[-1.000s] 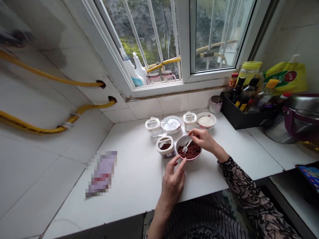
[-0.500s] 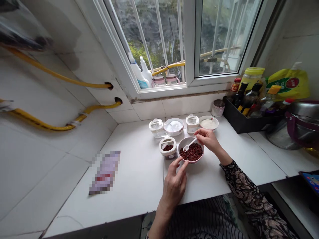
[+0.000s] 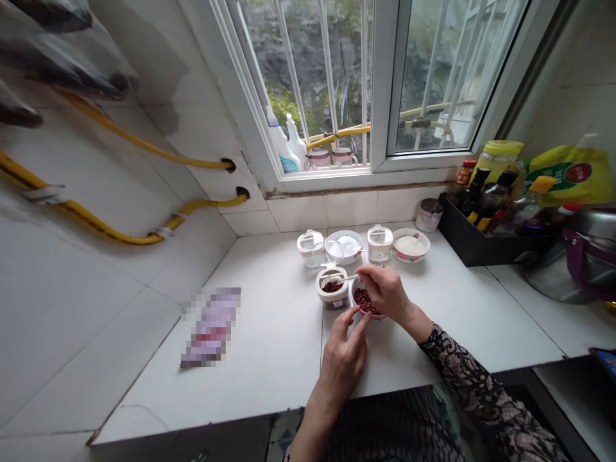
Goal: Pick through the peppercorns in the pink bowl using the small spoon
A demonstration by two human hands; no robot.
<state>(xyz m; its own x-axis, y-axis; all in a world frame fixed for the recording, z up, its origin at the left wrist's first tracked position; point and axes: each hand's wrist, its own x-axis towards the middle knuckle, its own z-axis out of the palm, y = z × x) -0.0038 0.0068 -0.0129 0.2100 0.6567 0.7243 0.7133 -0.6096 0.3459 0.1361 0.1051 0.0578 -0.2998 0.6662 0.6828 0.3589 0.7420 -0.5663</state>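
Note:
My right hand (image 3: pixel 385 290) is closed on the handle of a small white spoon (image 3: pixel 339 278), whose head is over the open mouth of a small clear seasoning jar (image 3: pixel 333 301). Dark reddish-brown grains, like peppercorns, lie in that jar. Beside it, a bowl (image 3: pixel 355 296) holds more of these grains (image 3: pixel 366 303) and is partly covered by my right hand. The fingertips of my left hand (image 3: pixel 342 359) hold the bowl's near rim, fingers somewhat apart.
Behind stand two more seasoning jars (image 3: pixel 311 249) (image 3: pixel 380 245), a bowl of white powder (image 3: pixel 343 258) and a flowered bowl of pale grains (image 3: pixel 410 256). A black box of bottles (image 3: pixel 462 237) and a steel pot (image 3: pixel 553 273) are at right. A blurred purple packet (image 3: pixel 212 327) lies left.
My right hand has carried the spoon left from the bowl to over the jar. My left hand stays at the bowl's rim. The whole view has shifted slightly.

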